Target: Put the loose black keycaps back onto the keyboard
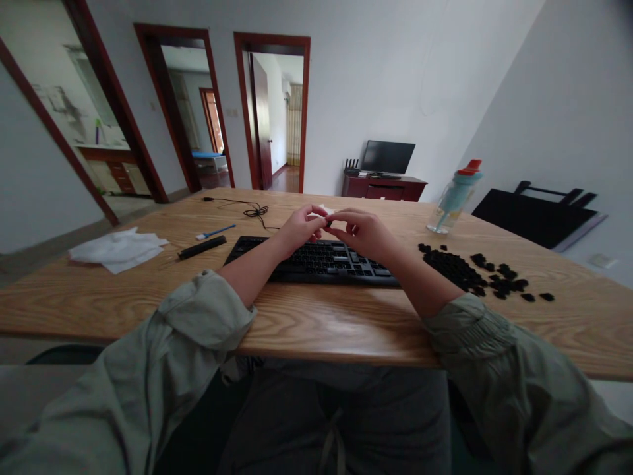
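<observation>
Above the middle of a black keyboard (316, 260), both of my hands meet fingertip to fingertip. A small black keycap (328, 224) is pinched between them. My left hand (301, 227) has its thumb and forefinger closed at the keycap's left side. From the other side, my right hand (363, 231) closes its thumb and forefinger on it. A bit of white tissue (325, 209) shows just behind the fingertips; which hand it touches, I cannot tell. Bare patches without caps show on the keyboard, and my forearms cover parts of it.
Many loose black keycaps (452, 267) lie heaped on the table's right. A water bottle (452, 198) stands behind them. To the left are white tissues (119, 249), a black stick-like tool (202, 247) and a small blue-handled brush (216, 231). The keyboard's cable (254, 211) lies coiled behind it.
</observation>
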A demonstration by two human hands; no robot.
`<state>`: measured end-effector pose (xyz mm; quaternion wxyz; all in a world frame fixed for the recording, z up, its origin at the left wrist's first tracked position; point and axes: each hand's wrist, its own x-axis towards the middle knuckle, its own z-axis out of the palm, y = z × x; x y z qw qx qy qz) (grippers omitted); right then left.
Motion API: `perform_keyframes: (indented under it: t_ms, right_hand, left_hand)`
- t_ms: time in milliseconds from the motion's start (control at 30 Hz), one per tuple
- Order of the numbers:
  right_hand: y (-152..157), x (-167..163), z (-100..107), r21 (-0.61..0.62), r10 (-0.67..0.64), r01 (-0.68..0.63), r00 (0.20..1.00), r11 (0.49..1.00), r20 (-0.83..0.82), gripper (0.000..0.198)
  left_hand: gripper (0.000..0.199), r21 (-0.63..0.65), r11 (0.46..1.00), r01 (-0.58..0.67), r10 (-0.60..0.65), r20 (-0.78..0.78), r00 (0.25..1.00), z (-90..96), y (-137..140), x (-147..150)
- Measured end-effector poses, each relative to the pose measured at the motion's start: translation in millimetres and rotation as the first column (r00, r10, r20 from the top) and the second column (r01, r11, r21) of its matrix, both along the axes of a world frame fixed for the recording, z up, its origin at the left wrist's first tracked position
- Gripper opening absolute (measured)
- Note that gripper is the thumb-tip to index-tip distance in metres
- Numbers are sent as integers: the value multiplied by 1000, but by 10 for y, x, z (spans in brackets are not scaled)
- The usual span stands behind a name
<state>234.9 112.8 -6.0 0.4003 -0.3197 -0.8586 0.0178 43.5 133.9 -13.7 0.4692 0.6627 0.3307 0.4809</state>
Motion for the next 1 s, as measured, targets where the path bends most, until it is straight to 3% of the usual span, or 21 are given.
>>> perform_keyframes:
  t_ms: [267, 467, 600, 733, 833, 1000]
  right_hand:
    - [-36, 56, 26, -92, -32, 29, 999, 995, -25, 28]
    - [-25, 72, 18, -150, -22, 8, 996, 989, -91, 33]
    - [133, 245, -18, -293, -37, 12, 996, 956, -80, 35]
    - [350, 516, -113, -445, -169, 222, 973, 867, 156, 30]
    - [483, 618, -202, -511, -200, 327, 937, 795, 288, 27]
    - [621, 592, -264, -574, -230, 413, 902, 707, 366, 25]
  left_hand:
    - [27, -20, 979, 201, -200, 21, 980, -46, 25, -12]
    - [29, -17, 978, 210, -210, -27, 977, -12, -18, -3]
    - [27, 27, 993, 114, -109, -141, 984, 76, 27, -124]
    - [22, 122, 988, -95, 121, -223, 967, 121, 189, -475]
    - [17, 167, 962, -217, 261, -323, 910, 55, 343, -808]
    - [19, 190, 944, -270, 328, -438, 837, -125, 533, -1215]
